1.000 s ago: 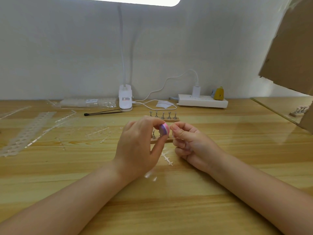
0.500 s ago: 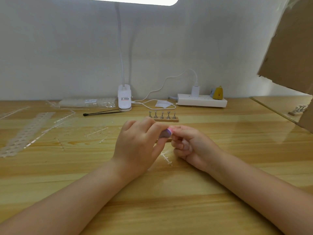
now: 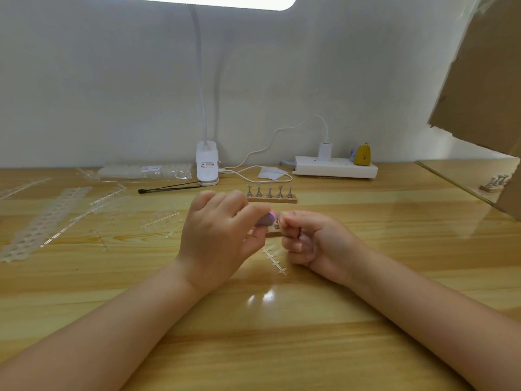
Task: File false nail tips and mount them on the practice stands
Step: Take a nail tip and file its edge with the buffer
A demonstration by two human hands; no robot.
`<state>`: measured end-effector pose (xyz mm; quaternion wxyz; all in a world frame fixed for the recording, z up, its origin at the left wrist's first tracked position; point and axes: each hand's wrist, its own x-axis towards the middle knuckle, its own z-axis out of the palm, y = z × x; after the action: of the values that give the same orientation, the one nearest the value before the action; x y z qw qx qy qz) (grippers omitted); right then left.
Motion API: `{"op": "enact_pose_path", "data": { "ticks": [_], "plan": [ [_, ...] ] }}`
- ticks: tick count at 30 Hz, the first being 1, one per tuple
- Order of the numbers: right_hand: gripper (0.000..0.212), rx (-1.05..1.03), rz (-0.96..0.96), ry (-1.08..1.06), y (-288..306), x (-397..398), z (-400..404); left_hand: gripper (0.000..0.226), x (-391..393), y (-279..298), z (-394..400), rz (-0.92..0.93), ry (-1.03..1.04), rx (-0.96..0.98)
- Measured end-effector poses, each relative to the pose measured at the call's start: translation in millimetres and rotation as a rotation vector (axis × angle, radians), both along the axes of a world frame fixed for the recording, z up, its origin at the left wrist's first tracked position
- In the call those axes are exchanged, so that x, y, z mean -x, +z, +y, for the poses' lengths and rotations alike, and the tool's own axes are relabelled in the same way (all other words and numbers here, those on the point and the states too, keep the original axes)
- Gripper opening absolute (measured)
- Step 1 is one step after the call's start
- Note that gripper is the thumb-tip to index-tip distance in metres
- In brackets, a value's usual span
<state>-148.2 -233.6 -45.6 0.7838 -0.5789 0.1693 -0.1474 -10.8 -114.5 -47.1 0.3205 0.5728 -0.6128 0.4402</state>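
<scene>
Nail-tip work at centre of wooden table. Left hand: fingers curled, thumb and forefinger gripping a pink-purple file block. Right hand: fingers curled, tips pinched together against the block; the nail tip itself too small to tell. Far practice stand: five pegs, behind hands. Near practice stand: mostly hidden between hands. Clear tip sprue: flat on table, below hands.
</scene>
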Motion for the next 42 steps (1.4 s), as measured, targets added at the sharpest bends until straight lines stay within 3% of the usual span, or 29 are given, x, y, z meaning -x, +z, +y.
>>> {"op": "enact_pose_path", "data": {
  "ticks": [6,9,15,17,18,21,26,28,32,36,42],
  "plan": [
    [0.017,0.059,0.017,-0.003,-1.0,-0.8,1.1,0.013,9.5,1.3,-4.8,-0.136,-0.093,0.029],
    [0.008,-0.009,0.001,-0.003,0.2,-0.5,0.4,0.021,0.8,3.2,-3.4,-0.082,-0.025,0.018],
    [0.018,0.018,0.025,0.002,-2.4,-1.7,-1.5,0.013,6.0,1.2,-4.0,-0.093,-0.132,0.013],
    [0.01,0.046,0.025,0.02,-1.0,-0.7,-0.2,0.009,8.1,0.3,-6.1,-0.115,-0.123,-0.01],
    [0.003,0.034,0.017,0.027,0.0,-0.4,0.5,0.011,5.5,0.3,-5.6,-0.095,-0.086,-0.022],
    [0.009,0.0,-0.002,0.03,0.2,0.1,0.1,0.01,-7.4,0.9,-1.1,0.016,-0.005,-0.028],
    [0.006,0.031,-0.002,-0.003,-3.1,-2.0,0.9,0.032,4.6,-0.1,-3.8,0.027,-0.187,-0.028],
    [0.015,-0.003,-0.021,-0.016,-2.5,-1.1,0.2,0.029,4.8,-2.1,-3.4,0.046,-0.154,-0.078],
    [0.008,-0.022,-0.055,-0.041,-2.2,-0.7,0.9,0.014,-2.9,-0.9,-0.7,0.157,-0.06,-0.072],
    [0.012,0.0,-0.091,-0.066,-4.1,-1.4,2.3,0.024,9.0,-0.5,-2.0,0.298,-0.167,-0.058],
    [0.01,-0.04,-0.114,-0.104,-4.4,-2.2,1.6,0.022,8.0,-5.4,-1.6,0.347,-0.138,-0.135]
  ]
}}
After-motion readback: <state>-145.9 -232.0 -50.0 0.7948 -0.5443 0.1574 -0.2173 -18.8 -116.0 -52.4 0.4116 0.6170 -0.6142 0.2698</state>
